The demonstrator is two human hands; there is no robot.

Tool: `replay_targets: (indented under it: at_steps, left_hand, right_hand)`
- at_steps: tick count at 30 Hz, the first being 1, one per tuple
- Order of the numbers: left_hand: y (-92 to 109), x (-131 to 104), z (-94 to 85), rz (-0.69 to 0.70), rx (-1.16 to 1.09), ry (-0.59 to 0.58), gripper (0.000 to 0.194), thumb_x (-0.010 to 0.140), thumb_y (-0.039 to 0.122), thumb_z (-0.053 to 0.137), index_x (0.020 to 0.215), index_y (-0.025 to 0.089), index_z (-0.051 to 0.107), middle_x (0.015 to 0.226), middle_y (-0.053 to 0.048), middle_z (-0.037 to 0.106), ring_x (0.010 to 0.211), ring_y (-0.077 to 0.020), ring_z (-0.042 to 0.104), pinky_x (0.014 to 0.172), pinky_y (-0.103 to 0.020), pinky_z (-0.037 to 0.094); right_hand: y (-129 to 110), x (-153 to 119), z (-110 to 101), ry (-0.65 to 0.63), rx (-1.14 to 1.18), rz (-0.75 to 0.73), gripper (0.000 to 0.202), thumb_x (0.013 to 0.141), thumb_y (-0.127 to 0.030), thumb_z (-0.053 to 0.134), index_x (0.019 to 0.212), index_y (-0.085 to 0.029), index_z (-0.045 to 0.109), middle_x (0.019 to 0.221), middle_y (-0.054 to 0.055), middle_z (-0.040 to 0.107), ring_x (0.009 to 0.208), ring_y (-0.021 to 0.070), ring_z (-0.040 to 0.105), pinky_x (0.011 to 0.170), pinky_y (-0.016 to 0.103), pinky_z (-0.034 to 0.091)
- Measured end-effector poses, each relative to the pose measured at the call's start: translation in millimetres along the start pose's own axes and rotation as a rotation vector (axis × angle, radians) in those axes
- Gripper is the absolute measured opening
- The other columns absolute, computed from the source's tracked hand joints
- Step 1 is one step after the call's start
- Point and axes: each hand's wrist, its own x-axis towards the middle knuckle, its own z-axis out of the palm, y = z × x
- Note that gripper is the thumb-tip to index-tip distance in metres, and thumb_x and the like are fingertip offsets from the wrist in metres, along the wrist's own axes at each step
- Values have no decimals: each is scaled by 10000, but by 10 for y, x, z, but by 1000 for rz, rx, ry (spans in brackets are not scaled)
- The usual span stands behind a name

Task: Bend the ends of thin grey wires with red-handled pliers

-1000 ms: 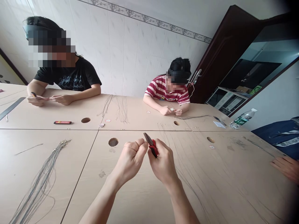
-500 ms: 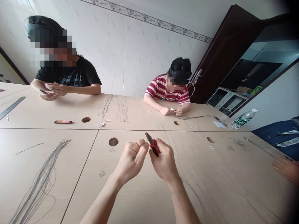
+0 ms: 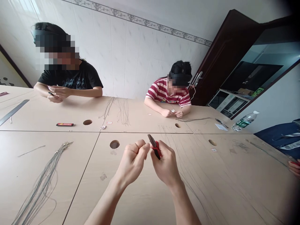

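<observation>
My right hand (image 3: 167,161) is wrapped round a pair of pliers (image 3: 155,147) with red and black handles, their dark jaws pointing up and to the left. Close beside it, my left hand (image 3: 134,157) is closed, thumb pressed to the curled fingers. Whatever it pinches is too small to make out. Both hands are raised over the middle of the table (image 3: 131,200). Thin grey cords (image 3: 187,168) run along the tabletop to the right of my right hand. At the left lies a bundle of grey cords (image 3: 44,178) with metal ends.
Two people sit across the table, one in a black shirt (image 3: 82,75), one in a striped shirt (image 3: 156,90). A water bottle (image 3: 245,121) stands at the right, near another person's hand (image 3: 294,168). Round holes (image 3: 114,144), a red-and-black box cutter-like object (image 3: 64,124) and a metal ruler (image 3: 14,112) are ahead.
The view has shifted slightly, so things sit a little lower. My hands and the pliers keep nearly the same pose. At the right edge, the other person's hand has moved outward.
</observation>
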Motion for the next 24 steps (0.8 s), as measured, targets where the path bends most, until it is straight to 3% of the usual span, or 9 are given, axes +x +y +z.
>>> replay_targets:
  at_steps: [3, 6, 13, 16, 20, 24]
  left_hand:
    - [50, -15, -32, -71, -4, 21, 275, 874, 302, 455, 622, 192, 466, 567, 60, 254, 534, -103, 234, 487, -241, 210]
    - [71, -21, -43, -85, -23, 51, 231, 893, 335, 476, 727, 189, 545, 565, 71, 263, 513, -99, 221, 469, -232, 201]
    - [15, -13, -70, -23, -96, 44, 280, 931, 436, 520, 784, 198, 525, 533, 98, 233, 485, -90, 180, 451, -224, 166]
    - [-4, -9, -105, -44, -136, 57, 258, 933, 411, 519, 783, 201, 504, 550, 94, 240, 506, -92, 193, 472, -221, 183]
    - [6, -6, -140, -80, -141, 14, 195, 929, 335, 485, 787, 201, 498, 566, 87, 276, 519, -93, 204, 481, -214, 199]
    - [35, -9, -149, -87, -143, -54, 169, 909, 278, 466, 761, 200, 486, 563, 86, 274, 517, -91, 204, 476, -212, 188]
  right_hand:
    - [-8, -6, 6, 19, -34, -21, 122, 815, -120, 450, 748, -213, 490, 637, -25, 480, 571, 140, 439, 524, 245, 343]
    - [-17, -13, 21, 36, -60, -55, 136, 806, -100, 445, 772, -210, 516, 660, -11, 517, 599, 152, 481, 536, 249, 359]
    - [-81, -13, 16, 22, -45, -77, 103, 825, -126, 477, 799, -205, 539, 712, 15, 554, 666, 176, 521, 592, 281, 415]
    - [-93, 5, -55, -18, 123, -37, 64, 886, -220, 529, 899, -201, 588, 781, 22, 573, 727, 176, 550, 673, 300, 454]
    - [-96, 21, -155, -78, 382, 73, 164, 935, -358, 553, 982, -211, 606, 728, -17, 519, 636, 131, 505, 605, 263, 419]
    - [-143, 35, -167, -131, 429, 84, 206, 945, -400, 544, 908, -201, 581, 661, -37, 462, 568, 112, 426, 551, 254, 367]
